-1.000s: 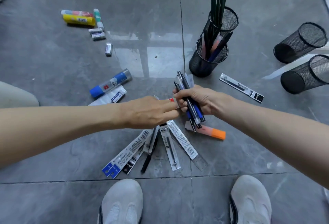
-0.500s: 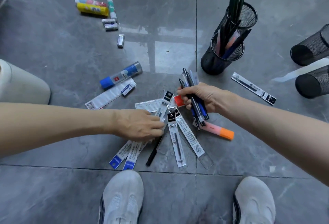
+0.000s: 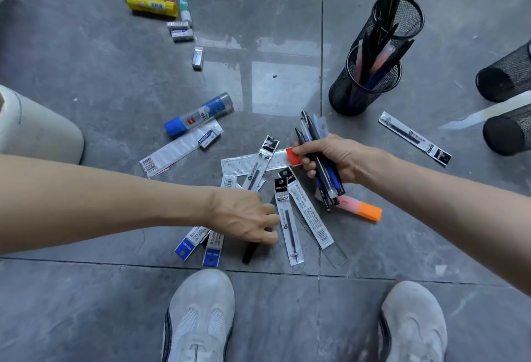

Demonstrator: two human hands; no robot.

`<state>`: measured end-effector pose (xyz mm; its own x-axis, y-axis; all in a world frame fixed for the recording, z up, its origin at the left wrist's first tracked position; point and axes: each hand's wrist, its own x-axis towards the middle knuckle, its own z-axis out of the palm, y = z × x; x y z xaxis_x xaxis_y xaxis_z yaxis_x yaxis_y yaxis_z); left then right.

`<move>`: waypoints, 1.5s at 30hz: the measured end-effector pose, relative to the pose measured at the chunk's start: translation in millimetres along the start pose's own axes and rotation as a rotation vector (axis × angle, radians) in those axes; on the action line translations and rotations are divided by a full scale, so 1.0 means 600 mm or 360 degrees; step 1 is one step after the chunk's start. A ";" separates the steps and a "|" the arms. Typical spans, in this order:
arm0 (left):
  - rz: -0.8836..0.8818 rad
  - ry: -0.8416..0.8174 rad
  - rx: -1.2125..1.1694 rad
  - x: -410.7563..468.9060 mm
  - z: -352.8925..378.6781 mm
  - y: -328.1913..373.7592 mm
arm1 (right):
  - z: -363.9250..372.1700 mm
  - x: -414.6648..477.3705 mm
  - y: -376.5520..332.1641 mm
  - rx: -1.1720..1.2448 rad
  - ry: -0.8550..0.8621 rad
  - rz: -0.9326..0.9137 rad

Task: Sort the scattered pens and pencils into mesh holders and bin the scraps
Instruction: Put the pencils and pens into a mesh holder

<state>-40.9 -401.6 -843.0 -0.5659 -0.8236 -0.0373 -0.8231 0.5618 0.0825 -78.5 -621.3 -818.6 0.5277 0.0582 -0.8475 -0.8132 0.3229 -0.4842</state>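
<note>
My right hand [image 3: 330,160] grips a bundle of several black and blue pens [image 3: 310,131], held just above the floor. My left hand [image 3: 247,218] is lower down, on the heap of refill packets [image 3: 287,218]. Its fingers curl over a black pen [image 3: 249,253], whose end sticks out below the hand. An upright black mesh holder [image 3: 344,100] with pens and a highlighter stands beyond my right hand. Behind it is a second holder [image 3: 413,16] with dark green pencils. An orange highlighter [image 3: 365,209] lies under the bundle.
Two empty mesh holders [image 3: 505,77] [image 3: 505,134] lie on their sides at the right. A pale bin [image 3: 37,129] is at the left. Glue sticks [image 3: 198,114] [image 3: 152,6], erasers [image 3: 181,31], a clear ruler [image 3: 333,252] and a lone refill packet [image 3: 413,137] lie on the grey tiles. My shoes [image 3: 201,315] are below.
My left hand has left the bundle in my right hand and dropped down-left onto the black pen among the packets. My right hand still holds the pens in about the same place.
</note>
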 end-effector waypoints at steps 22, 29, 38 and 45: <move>0.0062 0.0126 0.0121 0.015 -0.016 0.004 | 0.000 -0.008 0.010 -0.0124 0.0062 0.0012; 0.0053 0.0187 0.0114 0.023 -0.023 0.008 | 0.002 -0.008 0.007 -0.0130 0.0075 -0.0008; -0.0040 0.0009 0.0106 0.013 -0.015 0.002 | -0.001 -0.008 0.010 -0.0091 0.0084 0.0013; 0.0017 -0.0073 0.0189 0.015 -0.013 -0.008 | 0.004 -0.011 0.008 0.0009 0.0060 0.0007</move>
<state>-41.8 -412.5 -836.2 -0.5742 -0.8145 -0.0831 -0.8151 0.5782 -0.0355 -85.5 -617.8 -815.0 0.5143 0.0239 -0.8573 -0.8141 0.3277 -0.4793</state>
